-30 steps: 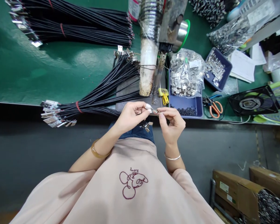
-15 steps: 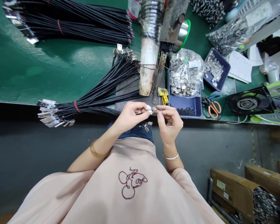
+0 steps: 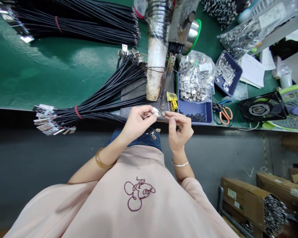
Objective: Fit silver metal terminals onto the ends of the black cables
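Note:
My left hand [image 3: 139,121], white covers on its fingertips, is closed in a pinch at the table's front edge. What sits between those fingertips is mostly hidden; a tiny end shows. Just to the right, my right hand [image 3: 180,129] pinches a small metal connector shell [image 3: 164,113] between thumb and forefinger. A narrow gap separates the two sets of fingertips. Beside the left hand lies a bundle of black cables [image 3: 99,115] with metal connectors, tied with a red band. Some connector ends [image 3: 154,133] hang below my left hand.
Behind my hands stand a plastic-wrapped duct [image 3: 154,69] and a soldering-wire spool [image 3: 192,36]. A blue tray [image 3: 208,112] holds bagged metal shells [image 3: 196,82] and small black parts. Orange-handled scissors [image 3: 225,115], a black fan [image 3: 263,106] and a second tray [image 3: 234,87] are on the right.
My fingertips have drawn slightly apart, and the small shell in my right hand has separated from the left fingertips. The whole view has shifted slightly.

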The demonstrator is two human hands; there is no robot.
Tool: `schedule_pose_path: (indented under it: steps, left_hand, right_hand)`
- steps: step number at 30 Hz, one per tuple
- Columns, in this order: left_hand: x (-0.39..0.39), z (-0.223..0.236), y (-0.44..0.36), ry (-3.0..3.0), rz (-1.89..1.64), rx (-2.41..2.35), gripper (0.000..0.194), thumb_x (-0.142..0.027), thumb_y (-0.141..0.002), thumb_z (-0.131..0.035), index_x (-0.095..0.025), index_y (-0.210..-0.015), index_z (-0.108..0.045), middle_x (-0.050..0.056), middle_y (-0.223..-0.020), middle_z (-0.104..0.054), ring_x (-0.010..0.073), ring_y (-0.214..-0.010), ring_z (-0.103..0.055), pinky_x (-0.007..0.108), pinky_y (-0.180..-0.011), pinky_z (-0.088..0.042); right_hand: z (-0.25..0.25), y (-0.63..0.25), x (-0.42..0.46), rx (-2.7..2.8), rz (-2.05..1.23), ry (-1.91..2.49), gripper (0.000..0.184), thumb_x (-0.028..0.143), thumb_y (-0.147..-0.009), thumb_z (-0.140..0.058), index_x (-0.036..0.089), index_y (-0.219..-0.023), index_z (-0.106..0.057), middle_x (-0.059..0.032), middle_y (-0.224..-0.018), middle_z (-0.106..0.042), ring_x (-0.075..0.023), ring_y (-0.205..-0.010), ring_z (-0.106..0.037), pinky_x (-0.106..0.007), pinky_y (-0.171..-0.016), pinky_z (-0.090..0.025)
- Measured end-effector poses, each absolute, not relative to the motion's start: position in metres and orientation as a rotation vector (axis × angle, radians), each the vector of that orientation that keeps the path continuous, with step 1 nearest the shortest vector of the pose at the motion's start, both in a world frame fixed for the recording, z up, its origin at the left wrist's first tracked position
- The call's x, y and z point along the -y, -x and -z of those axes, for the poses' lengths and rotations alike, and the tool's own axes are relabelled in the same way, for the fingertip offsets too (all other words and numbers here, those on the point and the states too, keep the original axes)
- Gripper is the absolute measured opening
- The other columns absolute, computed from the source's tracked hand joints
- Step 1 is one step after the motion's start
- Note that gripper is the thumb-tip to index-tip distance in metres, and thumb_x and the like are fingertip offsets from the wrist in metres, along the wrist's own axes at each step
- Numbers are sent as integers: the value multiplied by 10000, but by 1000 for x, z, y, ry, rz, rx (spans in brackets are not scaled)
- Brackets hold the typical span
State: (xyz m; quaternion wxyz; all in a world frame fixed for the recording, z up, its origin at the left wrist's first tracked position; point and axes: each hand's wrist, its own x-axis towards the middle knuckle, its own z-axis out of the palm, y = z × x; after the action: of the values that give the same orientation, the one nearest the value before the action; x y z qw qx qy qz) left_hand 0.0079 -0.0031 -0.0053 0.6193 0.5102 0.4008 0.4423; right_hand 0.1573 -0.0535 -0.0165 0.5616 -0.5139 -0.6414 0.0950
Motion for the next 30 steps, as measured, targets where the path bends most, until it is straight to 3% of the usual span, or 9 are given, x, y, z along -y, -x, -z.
schedule_pose_path:
  steps: [6, 19, 30]
  left_hand:
    - [1, 6, -9, -1182, -1053, -954, 154, -239, -757, -663, -136, -644, -645, -19, -589, -476, 76, -565, -401, 207, -539, -336]
    - [1, 3, -12, -1210, -1108, -999, 167, -212, -785, -640, -130, -639, -637, -27, -582, -443, 58, -540, -348, 196, -501, -275]
    - [2, 0, -12, -1159, -1061, -1017, 121, -195, -726, -648, -136, -621, -645, -32, -559, -441, 63, -537, -347, 199, -502, -290]
  right_hand:
    - [15, -160, 45, 1688, -60, 1205, 145, 80, -872, -657, 218, -913, -635, -52, -1015, -778, -165, -957, -758, -315, -832, -645]
    - [11, -161, 37, 1835, 122, 1146, 185, 52, -857, -659, 218, -936, -642, -66, -1066, -783, -157, -937, -767, -269, -806, -648]
    - [11, -165, 41, 1930, 257, 1182, 135, 123, -879, -650, 250, -871, -606, -51, -1037, -800, -150, -852, -777, -253, -696, -640]
